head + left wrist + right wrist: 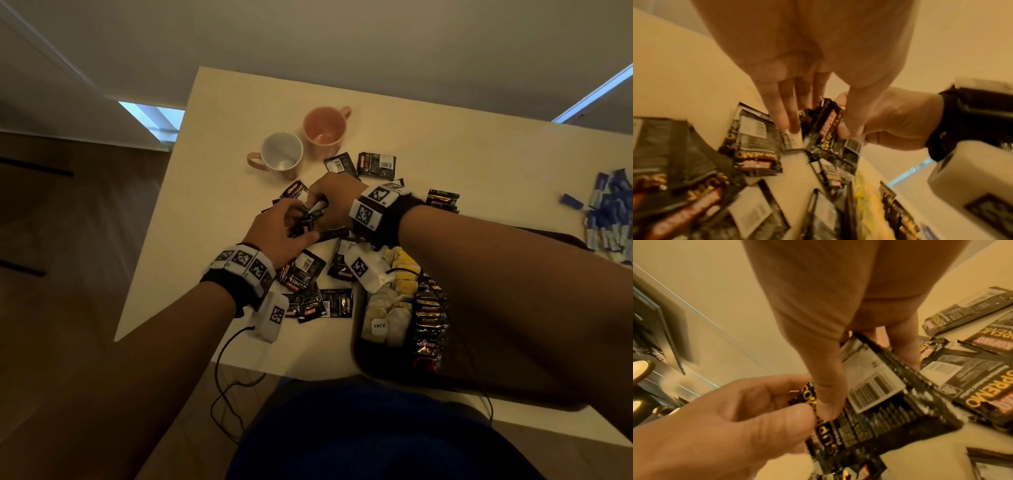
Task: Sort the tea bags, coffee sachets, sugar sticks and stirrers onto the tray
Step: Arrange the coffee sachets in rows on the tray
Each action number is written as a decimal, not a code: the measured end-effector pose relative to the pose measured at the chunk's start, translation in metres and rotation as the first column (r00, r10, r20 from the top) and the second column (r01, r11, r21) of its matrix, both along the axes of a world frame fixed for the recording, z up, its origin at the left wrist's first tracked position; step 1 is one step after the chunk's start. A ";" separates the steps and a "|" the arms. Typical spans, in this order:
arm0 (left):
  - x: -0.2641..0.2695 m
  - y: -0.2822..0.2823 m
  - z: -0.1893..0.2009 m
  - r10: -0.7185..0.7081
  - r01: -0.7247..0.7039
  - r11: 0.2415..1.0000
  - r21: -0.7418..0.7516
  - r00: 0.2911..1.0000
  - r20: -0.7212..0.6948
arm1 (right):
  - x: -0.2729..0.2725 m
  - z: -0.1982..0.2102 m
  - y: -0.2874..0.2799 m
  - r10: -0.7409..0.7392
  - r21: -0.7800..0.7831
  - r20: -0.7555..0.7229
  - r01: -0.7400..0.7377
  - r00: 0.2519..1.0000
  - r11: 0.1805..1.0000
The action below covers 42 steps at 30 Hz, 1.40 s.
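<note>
Black coffee sachets [306, 276] lie scattered on the cream table [212, 192]. Both hands meet above the pile on a small bunch of sachets [313, 216]. My left hand [301, 226] pinches a sachet [828, 126] between thumb and fingers. My right hand [319, 205] holds a barcode-faced sachet [879, 402], thumb on top and fingers behind it. The dark tray [376, 371] at the front right holds tea bags [383, 318], yellow-wrapped bags [406, 270] and a row of coffee sachets [428, 329]. My right forearm hides much of the tray. No stirrers show.
A white mug [281, 152] and a pink mug [325, 128] stand at the back left of the table. Blue sugar sticks [609, 212] are heaped at the far right edge. More sachets [375, 166] lie behind the hands. A cable hangs off the table's front edge.
</note>
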<state>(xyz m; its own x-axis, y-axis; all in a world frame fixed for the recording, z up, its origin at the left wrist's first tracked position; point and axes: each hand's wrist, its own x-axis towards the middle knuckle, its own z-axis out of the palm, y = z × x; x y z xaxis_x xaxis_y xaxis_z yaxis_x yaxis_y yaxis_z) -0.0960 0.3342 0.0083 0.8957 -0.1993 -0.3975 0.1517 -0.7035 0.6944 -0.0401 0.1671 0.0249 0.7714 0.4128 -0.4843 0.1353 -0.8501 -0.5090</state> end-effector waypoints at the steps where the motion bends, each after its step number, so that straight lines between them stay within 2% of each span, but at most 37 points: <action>1: 0.000 -0.003 0.003 0.013 -0.013 1.000 -0.023 1.000 -0.009 | -0.001 0.002 0.001 0.010 0.025 -0.007 -0.010 1.000 1.000; 4: -0.001 -0.004 0.003 0.107 -0.108 0.993 -0.054 0.994 -0.026 | -0.004 0.003 0.001 -0.005 0.079 0.023 0.003 1.000 0.997; 6: -0.002 -0.002 0.002 0.245 -0.265 0.947 -0.179 0.961 -0.127 | -0.007 0.000 -0.005 -0.117 0.147 -0.004 0.117 0.993 0.982; 8: -0.004 0.002 0.002 0.322 -0.363 0.903 -0.231 0.926 -0.195 | -0.012 -0.003 -0.011 -0.252 0.210 -0.091 0.266 0.963 0.941; 10: -0.006 0.007 0.002 0.289 -0.356 0.903 -0.242 0.918 -0.273 | -0.016 -0.006 -0.012 -0.269 0.225 -0.092 0.284 0.959 0.932; 13: -0.009 0.012 0.003 0.143 -0.273 0.930 -0.247 0.886 -0.442 | -0.021 -0.006 -0.006 -0.171 0.268 -0.129 0.200 0.977 0.942; 16: -0.017 0.018 0.004 0.003 -0.273 0.874 -0.402 0.830 -0.557 | -0.025 -0.002 0.007 -0.024 0.319 -0.191 0.085 0.981 0.944; 18: -0.021 0.024 0.000 0.014 -0.321 0.839 -0.440 0.820 -0.573 | -0.025 -0.003 0.015 0.034 0.370 -0.216 0.050 0.976 0.928; 19: -0.022 0.028 -0.003 0.053 -0.363 0.830 -0.424 0.807 -0.588 | -0.023 -0.004 0.016 0.013 0.395 -0.237 0.084 0.971 0.915; 21: -0.023 0.034 -0.007 0.125 -0.431 0.814 -0.390 0.785 -0.607 | -0.015 -0.009 0.015 -0.138 0.408 -0.246 0.232 0.959 0.883; 22: -0.024 0.036 -0.009 0.156 -0.457 0.803 -0.384 0.781 -0.604 | -0.008 -0.013 0.013 -0.234 0.346 -0.181 0.285 0.955 0.894; 23: -0.024 0.037 -0.009 0.186 -0.484 0.786 -0.383 0.777 -0.601 | -0.001 -0.017 0.011 -0.290 0.221 -0.057 0.296 0.955 0.929; 25: -0.026 0.038 -0.010 0.239 -0.555 0.732 -0.395 0.752 -0.614 | 0.009 -0.029 0.010 -0.252 -0.038 0.110 0.258 0.961 0.966; 26: -0.027 0.038 -0.012 0.265 -0.584 0.711 -0.392 0.738 -0.620 | 0.012 -0.034 0.013 -0.215 -0.098 0.112 0.226 0.970 0.969; 29: -0.028 0.041 -0.014 0.310 -0.608 0.705 -0.366 0.728 -0.612 | 0.014 -0.041 0.030 0.010 -0.158 0.090 0.005 0.996 0.987; 31: -0.029 0.042 -0.014 0.319 -0.609 0.682 -0.405 0.746 -0.585 | 0.012 -0.045 0.045 0.193 -0.172 0.160 -0.165 0.968 0.971; 33: -0.031 0.043 -0.015 0.335 -0.606 0.665 -0.437 0.765 -0.551 | 0.010 -0.050 0.057 0.303 -0.220 0.204 -0.258 0.931 0.941; 38: -0.036 0.048 -0.019 0.393 -0.656 0.620 -0.431 0.735 -0.553 | 0.007 -0.061 0.073 0.390 -0.364 0.256 -0.286 0.884 0.886; 42: -0.039 0.048 -0.022 0.418 -0.675 0.594 -0.437 0.723 -0.549 | 0.008 -0.055 0.074 0.410 -0.381 0.186 -0.319 0.893 0.868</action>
